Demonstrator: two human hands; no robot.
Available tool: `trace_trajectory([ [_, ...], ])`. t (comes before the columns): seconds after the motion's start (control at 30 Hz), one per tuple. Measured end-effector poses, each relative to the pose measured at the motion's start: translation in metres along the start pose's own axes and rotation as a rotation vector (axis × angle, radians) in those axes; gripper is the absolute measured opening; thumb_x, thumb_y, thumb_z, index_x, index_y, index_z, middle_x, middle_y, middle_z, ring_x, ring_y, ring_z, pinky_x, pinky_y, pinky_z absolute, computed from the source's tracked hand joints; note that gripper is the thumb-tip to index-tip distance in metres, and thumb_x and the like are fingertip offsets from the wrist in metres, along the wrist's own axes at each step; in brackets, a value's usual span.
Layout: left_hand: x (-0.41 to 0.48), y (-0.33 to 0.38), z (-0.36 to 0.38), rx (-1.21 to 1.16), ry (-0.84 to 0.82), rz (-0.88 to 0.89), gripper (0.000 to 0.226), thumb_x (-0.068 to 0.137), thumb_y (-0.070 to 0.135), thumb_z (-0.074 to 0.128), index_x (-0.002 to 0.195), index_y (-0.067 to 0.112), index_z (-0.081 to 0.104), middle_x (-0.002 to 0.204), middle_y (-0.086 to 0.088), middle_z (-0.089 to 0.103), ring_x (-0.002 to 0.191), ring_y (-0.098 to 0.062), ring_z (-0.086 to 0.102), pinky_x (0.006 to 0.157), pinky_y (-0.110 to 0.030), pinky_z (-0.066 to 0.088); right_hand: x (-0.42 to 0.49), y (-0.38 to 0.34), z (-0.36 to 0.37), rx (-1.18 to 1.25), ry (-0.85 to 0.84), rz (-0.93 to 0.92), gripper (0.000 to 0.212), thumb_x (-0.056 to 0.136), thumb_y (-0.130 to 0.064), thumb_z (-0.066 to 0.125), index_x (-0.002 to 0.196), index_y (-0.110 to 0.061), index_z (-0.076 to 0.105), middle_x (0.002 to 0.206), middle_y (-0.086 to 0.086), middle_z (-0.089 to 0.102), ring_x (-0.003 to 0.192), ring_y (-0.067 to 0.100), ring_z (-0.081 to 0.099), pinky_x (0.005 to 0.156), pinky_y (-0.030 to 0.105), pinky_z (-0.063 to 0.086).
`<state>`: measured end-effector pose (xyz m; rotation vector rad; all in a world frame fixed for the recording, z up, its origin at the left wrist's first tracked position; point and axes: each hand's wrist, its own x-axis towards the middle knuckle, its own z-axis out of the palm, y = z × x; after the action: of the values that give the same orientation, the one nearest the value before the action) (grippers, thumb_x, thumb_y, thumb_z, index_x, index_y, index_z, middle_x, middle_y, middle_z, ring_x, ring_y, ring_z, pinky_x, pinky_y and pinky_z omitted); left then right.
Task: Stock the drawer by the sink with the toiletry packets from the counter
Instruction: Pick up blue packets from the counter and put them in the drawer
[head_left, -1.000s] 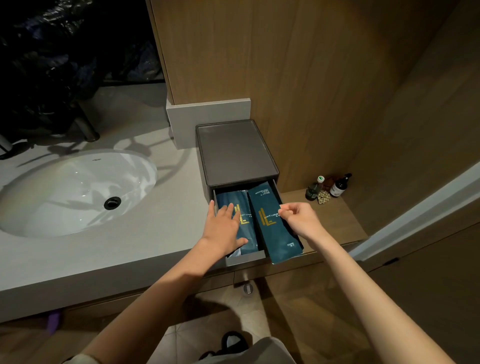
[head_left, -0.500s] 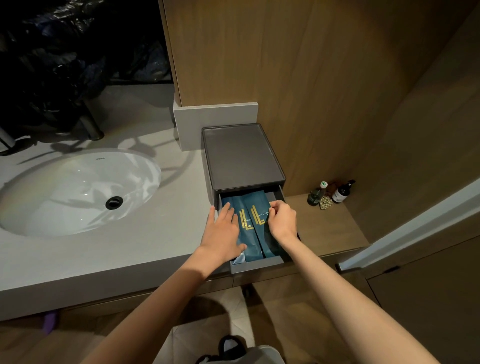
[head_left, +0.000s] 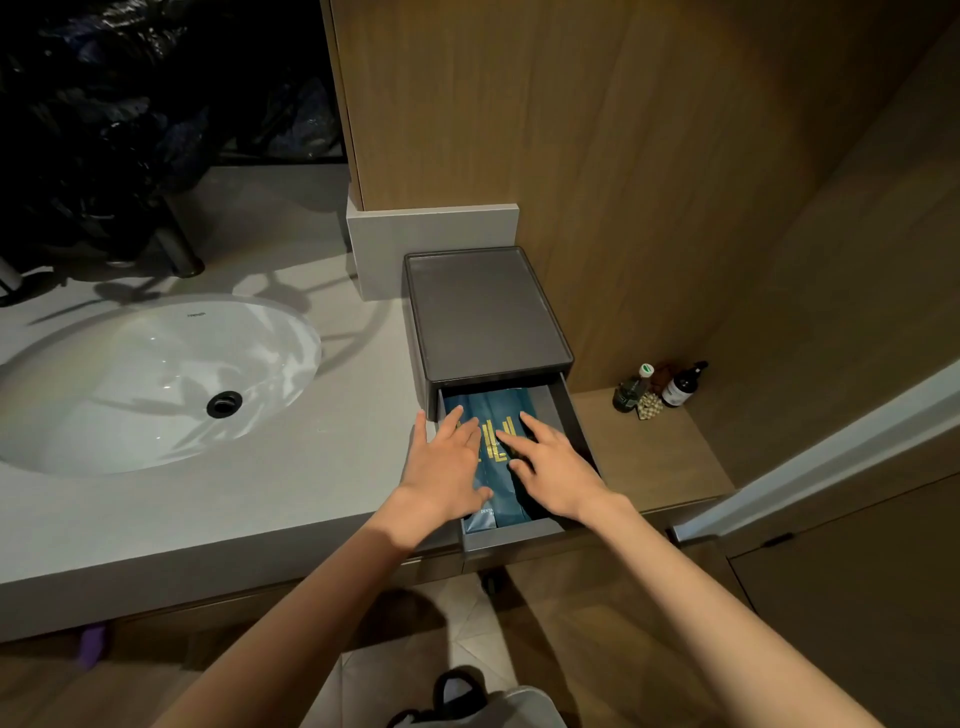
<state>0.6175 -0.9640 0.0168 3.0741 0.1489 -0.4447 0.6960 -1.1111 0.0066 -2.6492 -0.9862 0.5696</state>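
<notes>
Bathroom vanity, white oval sink set in grey counter; small toiletry bottles, wood-panelled walls

The light was dim and warm. Well left of the left hand, the sink caught bright glare crossed by leaf-like shadows; beyond it the corner sank near black. Around the right hand detail was sharp, while lines leaned and stretched toward the frame's edges.

Left grip, right grip: flat, outspread
</notes>
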Motion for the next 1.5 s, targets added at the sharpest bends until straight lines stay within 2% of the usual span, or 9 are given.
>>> trace_trajectory([
  [0.07, 0.000, 0.000, 0.000, 0.013, -0.005, 0.007, 0.083, 0.089, 0.059, 0.043, 0.152, 0.021, 0.006, 0.161, 0.001, 0.008, 0.148, -0.021, -0.006, 0.115, -0.059, -0.004, -0.001, 0.002, 0.003, -0.041, -0.046, 0.026, 0.051, 0.102, -0.031, 0.036, 0.150, -0.035, 0.021, 0.162, 0.003, 0.006, 0.148, 0.029, 0.007, 0.118, 0.045, 0.023],
  [0.17, 0.002, 0.001, -0.001, 0.092, -0.029, 0.014, 0.077, 0.090, 0.063, 0.035, 0.152, 0.025, 0.012, 0.161, 0.003, 0.008, 0.148, -0.023, -0.007, 0.114, -0.061, -0.006, -0.002, 0.003, 0.006, -0.093, -0.029, 0.055, 0.054, 0.102, -0.033, 0.032, 0.152, -0.035, 0.012, 0.162, 0.005, 0.004, 0.149, 0.027, 0.005, 0.117, 0.042, 0.023],
  [0.47, 0.004, 0.002, 0.000, 0.138, -0.033, 0.004, 0.076, 0.090, 0.064, 0.033, 0.152, 0.024, 0.015, 0.161, 0.002, 0.011, 0.148, -0.025, -0.004, 0.113, -0.063, -0.005, -0.001, -0.001, 0.006, -0.177, -0.004, 0.150, 0.055, 0.103, -0.034, 0.027, 0.153, -0.029, 0.005, 0.161, 0.014, 0.001, 0.149, 0.028, 0.006, 0.113, 0.038, 0.028],
  [0.67, 0.004, 0.002, 0.000, 0.138, -0.030, 0.004, 0.076, 0.089, 0.064, 0.033, 0.152, 0.024, 0.016, 0.161, 0.001, 0.012, 0.148, -0.025, -0.004, 0.114, -0.063, -0.004, 0.001, -0.001, -0.003, -0.098, -0.054, 0.116, 0.057, 0.103, -0.030, 0.032, 0.154, -0.023, 0.009, 0.161, 0.015, 0.001, 0.148, 0.029, 0.013, 0.111, 0.038, 0.032],
  [0.93, 0.003, 0.002, 0.002, 0.120, -0.014, -0.001, 0.076, 0.089, 0.064, 0.034, 0.151, 0.023, 0.018, 0.160, 0.001, 0.013, 0.148, -0.025, -0.002, 0.114, -0.062, -0.003, 0.000, 0.006, 0.000, 0.023, -0.066, 0.057, 0.063, 0.099, -0.023, 0.046, 0.153, -0.028, 0.014, 0.162, 0.008, 0.003, 0.149, 0.024, 0.006, 0.115, 0.037, 0.026],
  [1.2, 0.003, 0.003, 0.001, 0.121, 0.005, -0.009, 0.075, 0.089, 0.064, 0.034, 0.151, 0.023, 0.020, 0.160, 0.000, 0.015, 0.148, -0.026, 0.001, 0.114, -0.062, -0.002, 0.000, -0.004, 0.001, -0.115, -0.024, 0.085, 0.059, 0.101, -0.026, 0.039, 0.153, -0.024, 0.012, 0.162, 0.007, 0.007, 0.148, 0.025, 0.016, 0.105, 0.038, 0.041],
  [1.3, 0.000, 0.003, -0.003, 0.112, 0.002, -0.001, 0.074, 0.090, 0.063, 0.036, 0.151, 0.023, 0.020, 0.160, 0.000, 0.017, 0.148, -0.025, 0.003, 0.114, -0.063, -0.003, 0.000, -0.006, -0.004, -0.094, -0.030, 0.094, 0.059, 0.100, -0.025, 0.043, 0.153, -0.023, 0.017, 0.161, 0.008, 0.013, 0.145, 0.027, 0.025, 0.105, 0.040, 0.041],
  [1.37, -0.004, 0.003, -0.008, 0.055, 0.041, 0.009, 0.071, 0.091, 0.059, 0.038, 0.150, 0.025, 0.022, 0.158, 0.001, 0.023, 0.148, -0.023, 0.007, 0.114, -0.062, -0.004, -0.003, -0.007, -0.011, -0.017, 0.006, 0.086, 0.057, 0.098, -0.025, 0.047, 0.150, -0.023, 0.026, 0.158, 0.008, 0.024, 0.141, 0.026, 0.034, 0.107, 0.039, 0.039],
  [1.5, -0.029, -0.001, -0.021, -0.228, 0.222, -0.021, 0.058, 0.094, 0.048, 0.043, 0.147, 0.029, 0.030, 0.152, 0.006, 0.036, 0.145, -0.016, 0.021, 0.118, -0.052, 0.004, -0.021, -0.007, -0.029, 0.114, 0.187, -0.018, 0.046, 0.095, -0.025, 0.052, 0.141, -0.025, 0.045, 0.141, 0.001, 0.052, 0.126, 0.020, 0.051, 0.102, 0.036, 0.045],
])
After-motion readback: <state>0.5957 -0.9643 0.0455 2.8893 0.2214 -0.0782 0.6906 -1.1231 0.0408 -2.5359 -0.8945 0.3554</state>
